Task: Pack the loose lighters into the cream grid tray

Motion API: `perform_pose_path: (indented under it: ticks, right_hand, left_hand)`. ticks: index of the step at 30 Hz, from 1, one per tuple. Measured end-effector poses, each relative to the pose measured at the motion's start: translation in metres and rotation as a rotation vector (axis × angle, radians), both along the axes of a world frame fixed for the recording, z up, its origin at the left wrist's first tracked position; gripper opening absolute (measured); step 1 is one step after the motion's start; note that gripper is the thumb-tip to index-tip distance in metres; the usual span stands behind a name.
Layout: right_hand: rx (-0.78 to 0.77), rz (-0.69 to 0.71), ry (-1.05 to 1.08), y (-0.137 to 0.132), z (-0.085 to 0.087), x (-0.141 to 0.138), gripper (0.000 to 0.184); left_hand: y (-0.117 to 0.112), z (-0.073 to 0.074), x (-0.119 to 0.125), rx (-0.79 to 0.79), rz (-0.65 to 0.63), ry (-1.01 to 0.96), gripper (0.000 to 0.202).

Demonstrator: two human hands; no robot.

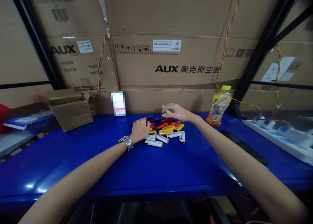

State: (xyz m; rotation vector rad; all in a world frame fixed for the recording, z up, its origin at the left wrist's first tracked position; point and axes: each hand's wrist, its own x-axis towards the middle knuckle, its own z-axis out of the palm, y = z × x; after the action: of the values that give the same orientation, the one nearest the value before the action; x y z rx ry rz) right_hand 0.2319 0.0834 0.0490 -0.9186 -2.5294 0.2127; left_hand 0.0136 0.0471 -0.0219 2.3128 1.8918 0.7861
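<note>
Lighters in several colours lie in a loose heap on a blue tabletop. White lighters are nearest me, then yellow lighters, red lighters and blue ones toward the back. My right hand is above the far side of the heap, its fingers pinching a white lighter. At the heap's left edge, my left hand, with a metal watch on its wrist, has curled fingers beside a blue lighter. What those fingers hold, if anything, is hidden behind the hand.
Behind stands a large AUX carton. A phone with a blurred screen leans against it, left of the heap. An open cardboard box stands farther left. To the right are a drink bottle, a dark flat object and a power strip.
</note>
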Motion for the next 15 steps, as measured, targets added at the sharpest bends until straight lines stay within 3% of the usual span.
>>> perform_pose_path:
  ticks: [10,15]
  right_hand:
    - [-0.042,-0.074,0.108,-0.0029,0.0034,0.0048,0.033]
    - [-0.088,-0.129,0.057,0.0016,0.0018,0.0089,0.036]
  left_hand:
    - [-0.0029,0.0011,0.0012,0.008,0.001,0.027,0.031]
    - [-0.0037,0.0006,0.0009,0.028,-0.009,0.056,0.033]
